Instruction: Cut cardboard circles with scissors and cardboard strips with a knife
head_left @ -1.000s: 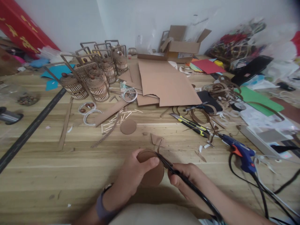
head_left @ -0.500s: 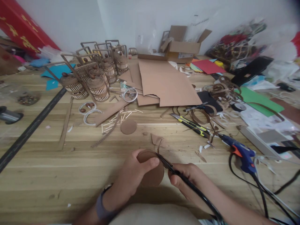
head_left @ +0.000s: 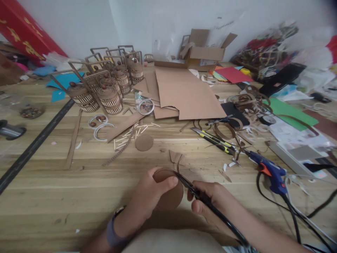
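My left hand (head_left: 150,196) is closed on a round cardboard disc (head_left: 171,195), its thumb lying across the top face. My right hand (head_left: 213,202) is wrapped round black-handled scissors (head_left: 218,212), whose long handles run back toward my lap. Their blades meet the disc's upper right edge, and a thin curled strip of cardboard (head_left: 178,162) stands up there. Just beyond lies a small cardboard scrap (head_left: 175,157). A second cardboard disc (head_left: 144,143) rests flat on the table, farther from me.
A utility knife (head_left: 214,140) and a blue glue gun (head_left: 268,170) with cables lie to the right. Large cardboard sheets (head_left: 189,95) occupy the middle back. Small lidded baskets with handles (head_left: 109,100) stand at the back left, near white rings (head_left: 104,132) and short sticks (head_left: 123,140).
My right hand's fingers and thumb have spread slightly apart around the scissors. The disc and my left hand stay nearly where they were.
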Available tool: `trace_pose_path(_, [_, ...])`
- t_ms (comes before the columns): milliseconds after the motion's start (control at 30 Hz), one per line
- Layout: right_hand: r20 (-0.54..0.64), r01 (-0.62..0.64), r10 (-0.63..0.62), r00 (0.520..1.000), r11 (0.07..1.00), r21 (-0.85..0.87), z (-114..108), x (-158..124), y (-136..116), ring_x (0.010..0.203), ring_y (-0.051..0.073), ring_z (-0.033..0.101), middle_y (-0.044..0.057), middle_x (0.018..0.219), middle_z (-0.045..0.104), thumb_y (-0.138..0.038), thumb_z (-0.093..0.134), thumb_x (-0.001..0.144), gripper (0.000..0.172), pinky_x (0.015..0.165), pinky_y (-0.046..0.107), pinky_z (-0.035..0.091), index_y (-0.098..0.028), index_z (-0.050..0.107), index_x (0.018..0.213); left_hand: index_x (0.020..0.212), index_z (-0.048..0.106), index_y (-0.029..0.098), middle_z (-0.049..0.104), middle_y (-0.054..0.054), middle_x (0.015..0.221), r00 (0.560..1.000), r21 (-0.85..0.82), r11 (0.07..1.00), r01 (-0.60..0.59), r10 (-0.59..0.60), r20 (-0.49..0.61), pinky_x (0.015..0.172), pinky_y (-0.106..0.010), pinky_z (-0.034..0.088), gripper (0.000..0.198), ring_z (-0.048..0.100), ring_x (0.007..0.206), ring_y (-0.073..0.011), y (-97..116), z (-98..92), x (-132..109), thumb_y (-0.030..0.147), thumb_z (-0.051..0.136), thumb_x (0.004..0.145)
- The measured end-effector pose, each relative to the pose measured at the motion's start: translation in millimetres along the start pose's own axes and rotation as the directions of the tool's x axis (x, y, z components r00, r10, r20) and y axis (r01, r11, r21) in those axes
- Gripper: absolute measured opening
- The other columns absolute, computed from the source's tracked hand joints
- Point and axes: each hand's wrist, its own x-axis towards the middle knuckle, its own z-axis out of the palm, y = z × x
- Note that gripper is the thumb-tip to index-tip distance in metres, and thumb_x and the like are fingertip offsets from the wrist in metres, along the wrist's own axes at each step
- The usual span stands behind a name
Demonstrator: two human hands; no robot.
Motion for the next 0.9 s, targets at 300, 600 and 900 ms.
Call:
trace_pose_path(300, [0.031,0.054,-0.056,0.998,0.997,0.055,-3,2,5,0.059,0.012,0.037,-0.004,0.064,0.045,-0.085,0.050,0.084,0.066,0.050,0.024,0.025,-0.020,0.051,0.077,0.099,0.072,0.017,0.080,-0.010,0.100,0.991,0.036,0.999,-0.027,0.022,0.131,0.088,-0.041,0.050,0.045,0.071,0.098,-0.0320,4,-0.3,-1,0.043,0.078,0.062])
trace_pose_path(600, [0.052,0.065,-0.073,0.996,0.987,0.144,-2,-1,-4,0.056,0.011,0.031,-0.004,0.062,0.036,-0.091,0.042,0.081,0.071,0.047,0.024,0.020,-0.021,0.044,0.069,0.092,0.073,0.016,0.079,-0.007,0.091,0.989,0.007,1.000,-0.018,0.017,0.144,0.081,-0.037,0.050,0.043,0.069,0.089,-0.0281,6,-1.2,-3,0.043,0.079,0.059])
trace_pose_path(900, [0.058,0.047,-0.056,0.997,0.987,0.152,-1,-2,-10,0.050,0.010,0.030,-0.005,0.057,0.035,-0.093,0.036,0.081,0.072,0.043,0.023,0.020,-0.023,0.039,0.067,0.089,0.075,0.016,0.079,-0.006,0.087,0.981,-0.033,0.998,-0.046,0.051,0.188,0.079,-0.034,0.051,0.038,0.068,0.084,-0.0250,2,-1.4,-1,0.040,0.080,0.060])
